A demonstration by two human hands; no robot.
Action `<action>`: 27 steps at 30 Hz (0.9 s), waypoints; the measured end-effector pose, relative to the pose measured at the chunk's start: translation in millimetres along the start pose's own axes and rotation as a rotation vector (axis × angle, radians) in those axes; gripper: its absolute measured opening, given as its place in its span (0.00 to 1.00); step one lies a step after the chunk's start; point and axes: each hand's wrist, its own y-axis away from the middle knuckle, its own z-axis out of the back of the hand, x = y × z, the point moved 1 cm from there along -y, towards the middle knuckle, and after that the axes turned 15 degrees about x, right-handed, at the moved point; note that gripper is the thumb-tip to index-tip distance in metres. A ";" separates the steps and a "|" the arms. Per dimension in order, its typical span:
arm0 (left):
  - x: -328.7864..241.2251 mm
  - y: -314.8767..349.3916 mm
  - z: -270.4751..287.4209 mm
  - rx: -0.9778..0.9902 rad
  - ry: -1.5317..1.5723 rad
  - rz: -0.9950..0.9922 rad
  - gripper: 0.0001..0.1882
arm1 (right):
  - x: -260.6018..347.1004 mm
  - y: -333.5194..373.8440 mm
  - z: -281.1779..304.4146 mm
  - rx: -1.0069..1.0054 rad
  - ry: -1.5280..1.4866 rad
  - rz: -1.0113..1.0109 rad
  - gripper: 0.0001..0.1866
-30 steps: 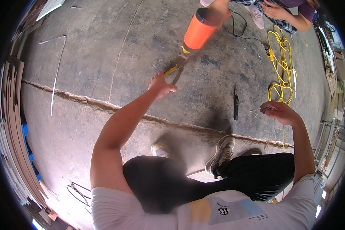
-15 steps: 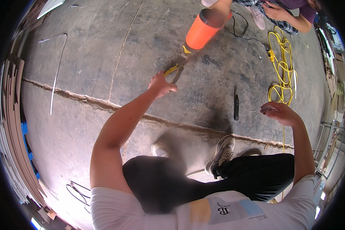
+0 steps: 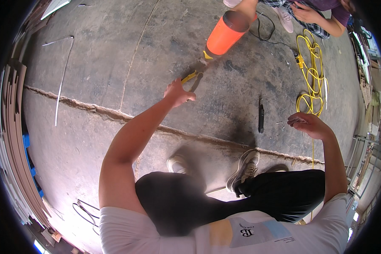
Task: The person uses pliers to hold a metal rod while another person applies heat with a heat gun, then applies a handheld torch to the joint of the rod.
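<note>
My left hand (image 3: 178,94) reaches out over the floor, closed on pliers (image 3: 189,78) with yellow on the handle. The pliers point at an orange cylinder (image 3: 225,36), dark at its far end, with a small yellow piece at its near end. Whether the jaws touch that end is too blurred to tell. Another person's arm (image 3: 246,7) meets the cylinder's far side; that hand is mostly hidden. My right hand (image 3: 310,124) hovers at the right, palm partly showing, fingers loosely bent and holding nothing that I can see. Left of it lies a slim black tool (image 3: 261,116).
A coiled yellow extension cord (image 3: 312,72) lies at the right, joined to a black cable (image 3: 270,39). A white bent strip (image 3: 63,80) is on the left floor. A rough crack (image 3: 101,112) crosses the concrete. Stacked boards (image 3: 19,127) line the left edge.
The orange cylinder has shifted very slightly to the right. Both of my hands stay where they were.
</note>
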 end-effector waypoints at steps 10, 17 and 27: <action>-8.9 6.1 8.0 0.189 0.338 -0.023 0.51 | -3.4 -0.2 -0.1 -0.029 0.058 -0.018 0.19; 6.0 -1.9 -0.9 0.221 0.457 -0.006 0.36 | -5.3 0.1 0.7 -0.047 0.069 -0.017 0.20; 24.0 19.8 -10.8 0.857 1.196 -0.160 0.35 | -10.1 1.1 4.0 -0.038 0.049 0.010 0.18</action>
